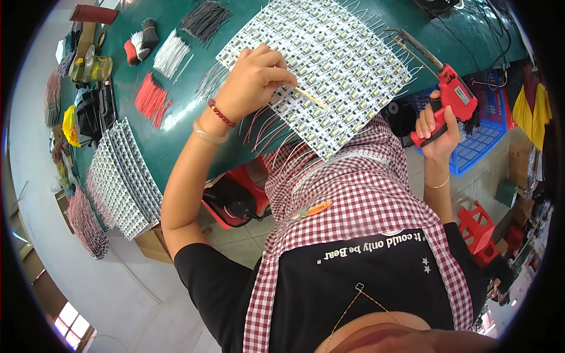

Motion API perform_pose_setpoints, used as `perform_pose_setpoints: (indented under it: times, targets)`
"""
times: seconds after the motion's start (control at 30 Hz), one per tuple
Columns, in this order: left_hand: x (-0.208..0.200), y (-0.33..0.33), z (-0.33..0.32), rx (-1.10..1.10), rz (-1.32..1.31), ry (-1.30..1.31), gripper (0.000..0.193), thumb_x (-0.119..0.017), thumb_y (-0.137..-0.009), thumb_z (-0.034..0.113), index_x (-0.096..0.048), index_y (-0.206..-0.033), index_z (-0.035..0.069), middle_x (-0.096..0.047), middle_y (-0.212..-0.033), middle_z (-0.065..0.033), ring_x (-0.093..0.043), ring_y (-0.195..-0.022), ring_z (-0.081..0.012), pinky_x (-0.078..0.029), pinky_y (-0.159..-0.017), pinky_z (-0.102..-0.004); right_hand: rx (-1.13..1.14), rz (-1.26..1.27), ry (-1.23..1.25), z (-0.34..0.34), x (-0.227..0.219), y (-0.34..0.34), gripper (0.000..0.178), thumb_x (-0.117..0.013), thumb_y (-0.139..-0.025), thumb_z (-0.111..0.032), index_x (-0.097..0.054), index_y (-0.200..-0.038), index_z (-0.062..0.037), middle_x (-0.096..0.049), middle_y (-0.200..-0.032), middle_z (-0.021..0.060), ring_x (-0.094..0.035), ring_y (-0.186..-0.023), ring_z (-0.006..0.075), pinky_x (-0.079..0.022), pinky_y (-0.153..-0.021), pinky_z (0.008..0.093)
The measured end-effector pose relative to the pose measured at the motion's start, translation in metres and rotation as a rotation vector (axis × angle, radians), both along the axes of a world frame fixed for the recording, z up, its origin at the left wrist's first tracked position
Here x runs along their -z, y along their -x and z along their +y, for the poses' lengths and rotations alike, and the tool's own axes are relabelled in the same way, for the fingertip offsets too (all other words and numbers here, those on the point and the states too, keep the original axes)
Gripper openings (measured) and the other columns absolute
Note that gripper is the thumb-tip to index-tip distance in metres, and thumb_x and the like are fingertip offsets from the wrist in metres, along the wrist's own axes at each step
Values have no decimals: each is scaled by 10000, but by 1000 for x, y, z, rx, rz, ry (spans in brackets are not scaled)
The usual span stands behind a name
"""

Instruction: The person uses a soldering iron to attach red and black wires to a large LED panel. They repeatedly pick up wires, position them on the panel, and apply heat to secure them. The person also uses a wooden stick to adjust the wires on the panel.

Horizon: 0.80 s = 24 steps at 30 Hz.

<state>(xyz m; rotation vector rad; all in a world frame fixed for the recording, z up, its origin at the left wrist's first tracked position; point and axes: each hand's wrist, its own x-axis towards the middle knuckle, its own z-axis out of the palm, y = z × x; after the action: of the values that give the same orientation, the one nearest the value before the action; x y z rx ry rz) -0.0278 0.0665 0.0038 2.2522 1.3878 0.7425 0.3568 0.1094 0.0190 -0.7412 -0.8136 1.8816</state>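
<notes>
My left hand (259, 79) is closed on a thin pale stick (312, 99), whose lower end slants down over a large panel of white circuit boards (335, 65). Rows of small yellowish components cover the panel, and red, black and white wires trail from its edges. In my right hand (438, 126) I grip a red soldering gun (458, 97) by its handle, off the right side of the panel. Its metal barrel points up and left, with the tip near the panel's upper right edge. Whether the tip touches anything I cannot tell.
On the green table (194, 100) lie bundles of red wires (152, 99), white wires (171, 57) and black wires (205, 20). More circuit board panels (126, 179) are stacked at left. A blue crate (479, 144) and red stool (477, 226) stand on the right. Black cables (500, 41) hang at upper right.
</notes>
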Motion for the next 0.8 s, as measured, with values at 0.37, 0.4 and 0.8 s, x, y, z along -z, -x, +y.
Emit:
perform_pose_setpoints:
  times: [0.37, 0.4, 0.8]
  targets:
    - [10, -27, 4, 135, -90, 35, 157, -700, -759, 65, -730, -845, 193, -569, -832, 38, -523, -859, -182, -376, -795, -340, -2, 4, 13, 0, 0, 2, 365, -438, -995, -316, -448, -1186, -5, -418, -590, 30, -421, -468, 125, -392, -462, 260]
    - [9, -31, 4, 150, -87, 42, 162, -698, -757, 62, -729, -844, 195, -564, -828, 40, -523, -863, -182, -376, -796, -342, -6, 12, 19, 0, 0, 2, 365, -437, -996, -316, -448, -1186, -5, -419, -591, 31, -423, -469, 127, -394, -464, 260]
    - [6, -48, 1, 210, -103, 71, 253, -664, -689, -10, -715, -826, 197, -529, -816, 49, -504, -869, -176, -365, -786, -335, -27, 23, 15, 1, 2, 0, 368, -433, -999, -328, -450, -1186, -11, -430, -600, 33, -427, -471, 125, -397, -467, 257]
